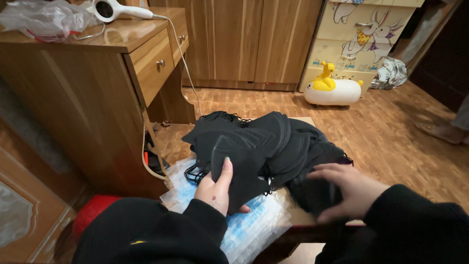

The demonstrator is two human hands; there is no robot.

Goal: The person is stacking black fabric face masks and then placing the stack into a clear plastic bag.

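Observation:
A big heap of black face masks [273,142] lies on a low brown surface [298,215] in front of me. My left hand [215,188] grips one folded black mask [234,164] upright, thumb along its side. My right hand [349,188] reaches into the right side of the heap, fingers curled on another black mask [317,195]. Under the heap at the front left lie clear plastic packets with blue print [244,230]. Both my sleeves are black.
A wooden desk [97,73] with a drawer stands at the left, bearing a white hair dryer [117,10] and a plastic bag [44,19]. A wooden wardrobe [244,39], a yellow and white toy [332,88] and another person's foot [439,132] are on the floor beyond.

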